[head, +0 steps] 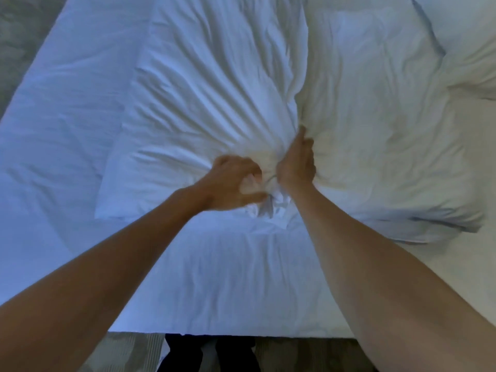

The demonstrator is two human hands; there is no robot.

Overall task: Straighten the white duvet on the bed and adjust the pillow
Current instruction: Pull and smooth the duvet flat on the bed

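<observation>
A white duvet (214, 84) lies folded and crumpled across the bed, its creases fanning out from one bunched spot near the middle. My left hand (233, 183) grips that bunch of duvet cloth in its curled fingers. Right beside it, my right hand (296, 162) grips the same gathered fold, thumb pointing up. A white pillow (472, 57) lies at the far right, partly cut off by the frame edge. Under the duvet the white sheet (228, 277) covers the mattress.
The near edge of the bed (241, 334) runs along the bottom of the view, with my dark trouser legs (209, 355) and the floor below it. Grey carpet (18, 44) shows at the far left beyond the bed's side.
</observation>
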